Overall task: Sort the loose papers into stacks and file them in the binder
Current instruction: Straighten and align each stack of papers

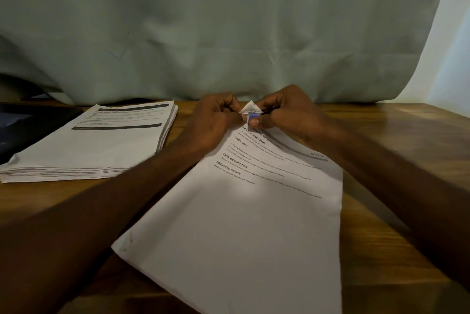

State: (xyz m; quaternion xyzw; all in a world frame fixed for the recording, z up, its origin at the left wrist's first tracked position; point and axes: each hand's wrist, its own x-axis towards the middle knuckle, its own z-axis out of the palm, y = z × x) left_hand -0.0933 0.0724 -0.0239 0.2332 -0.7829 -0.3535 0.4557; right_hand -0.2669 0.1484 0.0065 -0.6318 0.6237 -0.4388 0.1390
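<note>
Both hands pinch the far corner of the sheet (241,212), left hand (216,120) bracing the paper while the right hand (287,113) works a blue clip (253,117) there, probably freeing it for sorting; the stack (94,141) waits well left of the grip.

I see white printed sheets (244,224) with black text, a small blue tab (253,117), a brown wood-grain bench (381,141), a pale green curtain (229,29).
</note>
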